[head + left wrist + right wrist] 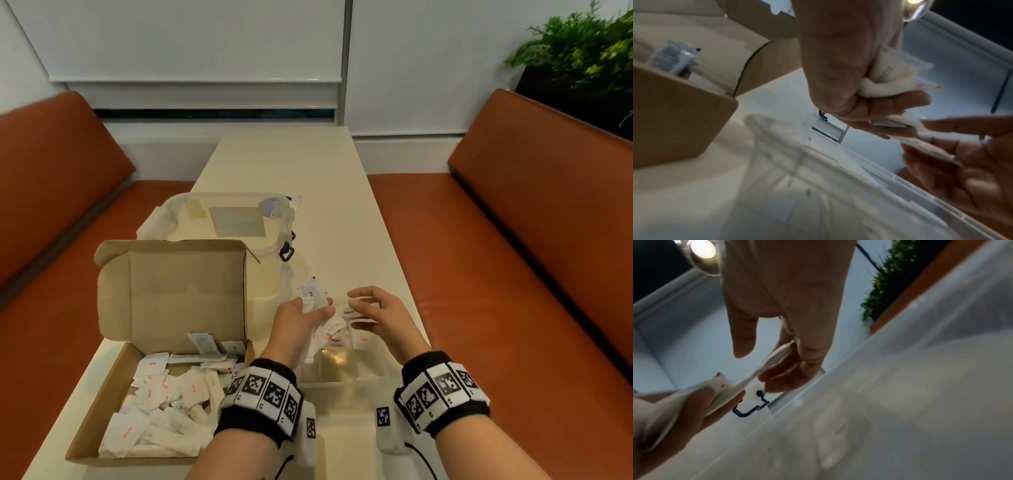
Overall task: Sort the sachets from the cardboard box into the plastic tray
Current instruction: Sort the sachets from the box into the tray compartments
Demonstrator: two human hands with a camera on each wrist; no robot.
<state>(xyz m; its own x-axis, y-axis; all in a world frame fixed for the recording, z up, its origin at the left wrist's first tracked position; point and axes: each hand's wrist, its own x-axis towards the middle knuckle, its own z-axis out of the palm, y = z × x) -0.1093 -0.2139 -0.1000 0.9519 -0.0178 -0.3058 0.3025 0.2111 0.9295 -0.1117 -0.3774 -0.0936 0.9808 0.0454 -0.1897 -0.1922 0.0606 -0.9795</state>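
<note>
The box point(164, 346) is brown cardboard, lid flap standing open, its floor heaped with loose white sachets point(161, 407), some printed in red. Right of the box sits the clear tray point(342, 377), with labels reading Sugar and Pepper. Above the tray, a crumpled bunch of sachets point(313, 301) is held.

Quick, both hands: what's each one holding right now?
Left hand: grips a bunch of sachets.
Right hand: pinches a single sachet, fingers curled round it, above the plastic tray.
</note>
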